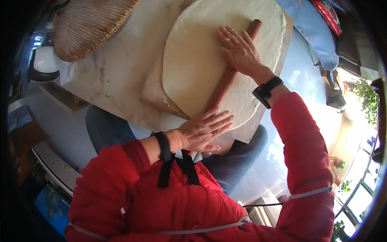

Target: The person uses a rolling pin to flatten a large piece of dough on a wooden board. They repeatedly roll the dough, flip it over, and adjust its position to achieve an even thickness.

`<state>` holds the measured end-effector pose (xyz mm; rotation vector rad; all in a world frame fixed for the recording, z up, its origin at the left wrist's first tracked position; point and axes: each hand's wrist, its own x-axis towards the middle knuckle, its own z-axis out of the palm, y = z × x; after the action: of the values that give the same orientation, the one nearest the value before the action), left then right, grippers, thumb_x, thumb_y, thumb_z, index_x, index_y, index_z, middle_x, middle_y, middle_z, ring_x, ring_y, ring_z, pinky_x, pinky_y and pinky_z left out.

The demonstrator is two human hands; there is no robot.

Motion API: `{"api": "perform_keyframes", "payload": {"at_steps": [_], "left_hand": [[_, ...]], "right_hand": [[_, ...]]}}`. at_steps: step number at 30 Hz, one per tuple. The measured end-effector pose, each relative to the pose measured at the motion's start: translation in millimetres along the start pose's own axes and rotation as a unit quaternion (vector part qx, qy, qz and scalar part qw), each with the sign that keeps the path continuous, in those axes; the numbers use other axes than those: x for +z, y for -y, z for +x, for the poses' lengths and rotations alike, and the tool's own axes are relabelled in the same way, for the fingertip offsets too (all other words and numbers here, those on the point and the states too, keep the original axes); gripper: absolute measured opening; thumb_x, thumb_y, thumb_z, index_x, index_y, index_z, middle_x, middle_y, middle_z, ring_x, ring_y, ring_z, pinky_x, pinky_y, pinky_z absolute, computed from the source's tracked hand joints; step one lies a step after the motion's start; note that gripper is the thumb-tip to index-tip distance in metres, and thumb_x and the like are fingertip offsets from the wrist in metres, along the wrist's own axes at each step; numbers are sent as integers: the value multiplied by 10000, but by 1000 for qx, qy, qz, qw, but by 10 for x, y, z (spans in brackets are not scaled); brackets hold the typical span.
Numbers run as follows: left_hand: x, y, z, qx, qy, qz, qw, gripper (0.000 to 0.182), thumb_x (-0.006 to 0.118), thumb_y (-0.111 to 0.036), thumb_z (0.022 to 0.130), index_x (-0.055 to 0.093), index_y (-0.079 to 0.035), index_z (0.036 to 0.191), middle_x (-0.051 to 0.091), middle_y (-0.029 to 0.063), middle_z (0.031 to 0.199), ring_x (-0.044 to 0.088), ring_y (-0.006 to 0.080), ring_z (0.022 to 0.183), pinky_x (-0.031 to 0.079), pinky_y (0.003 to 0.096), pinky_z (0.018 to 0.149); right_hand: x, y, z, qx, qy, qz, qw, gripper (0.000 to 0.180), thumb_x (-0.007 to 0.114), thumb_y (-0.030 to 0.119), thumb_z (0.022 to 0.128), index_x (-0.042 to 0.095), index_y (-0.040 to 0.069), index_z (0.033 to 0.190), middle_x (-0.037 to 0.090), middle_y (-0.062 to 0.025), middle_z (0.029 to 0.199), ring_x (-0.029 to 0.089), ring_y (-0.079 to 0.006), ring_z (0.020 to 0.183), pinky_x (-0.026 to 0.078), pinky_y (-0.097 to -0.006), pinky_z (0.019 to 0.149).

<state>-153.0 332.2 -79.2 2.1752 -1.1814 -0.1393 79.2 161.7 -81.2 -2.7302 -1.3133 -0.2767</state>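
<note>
A large rolled-out sheet of dough (pixel 193 57) lies on a wooden board (pixel 154 87). Diagonally across the sheet rests a reddish wooden rolling pin (pixel 225 87). My left hand (pixel 204 130) lies flat, palm down, over the pin's near end by the board's front corner, with the thumb spread from the fingers. Farther up, my right hand (pixel 242 50) presses flat on the pin, its fingers reaching over the dough and slightly apart. Neither hand is wrapped around the pin. The far tip of the pin shows beyond my right hand.
The board sits on a marble-patterned tabletop (pixel 112 69). A ridged, woven-looking round object (pixel 93 27) lies at the upper left, near a white and black item (pixel 45 63). Blue patterned fabric (pixel 317 33) is at the upper right. My knees are under the table's front edge.
</note>
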Motion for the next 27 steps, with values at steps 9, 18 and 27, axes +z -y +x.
{"api": "perform_keyframes", "payload": {"at_steps": [9, 18, 27], "left_hand": [[149, -412, 604, 51, -6, -65, 997, 829, 512, -568, 888, 355, 17, 1454, 262, 183, 1567, 201, 305, 1474, 83, 468, 1216], [349, -273, 747, 20, 10, 30, 999, 751, 492, -534, 917, 416, 8, 1432, 337, 151, 1540, 230, 283, 1460, 124, 465, 1203], [689, -684, 1217, 12, 67, 42, 997, 729, 417, -545, 955, 421, 14, 1422, 352, 181, 1523, 256, 320, 1447, 100, 510, 1200]], "right_hand": [[-590, -240, -863, 107, 90, 21, 990, 484, 412, 314, 1025, 407, 112, 1465, 351, -67, 1546, 265, -221, 1456, 178, -438, 1198], [-246, -152, -803, 145, 17, 6, 989, 492, 403, 310, 1011, 414, 107, 1459, 370, -53, 1540, 269, -211, 1454, 159, -444, 1201], [-424, -282, -1360, 225, 4, 53, 973, 476, 370, 278, 1025, 401, 128, 1475, 279, -36, 1585, 223, -191, 1472, 164, -417, 1205]]}}
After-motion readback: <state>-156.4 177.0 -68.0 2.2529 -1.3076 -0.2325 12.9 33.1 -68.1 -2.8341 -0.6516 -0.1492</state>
